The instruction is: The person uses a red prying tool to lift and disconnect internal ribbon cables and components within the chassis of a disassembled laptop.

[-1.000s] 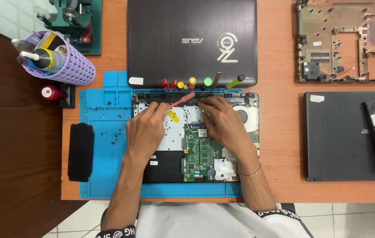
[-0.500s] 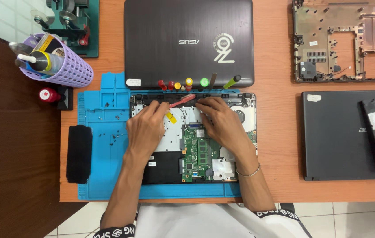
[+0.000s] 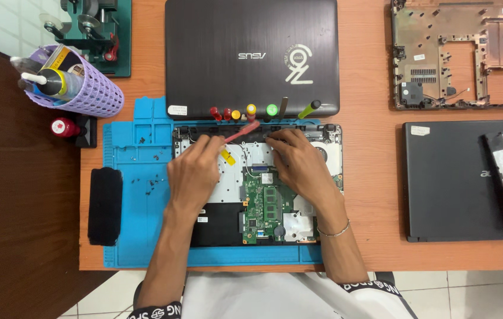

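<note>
Both forearms come up from the bottom edge, bare, converging slightly toward the middle. Left hand (image 3: 191,171) is palm down, knuckles up, fingers curled in a closed pinch grip at its far end, wrist straight. Right hand (image 3: 299,162) is palm down too, fingers bent with tips pressed down at the far side, thin bangle on its wrist; the two hands sit near each other, not touching.

Red tool's (image 3: 241,132) tip under right-hand fingers (image 3: 281,142)
</note>
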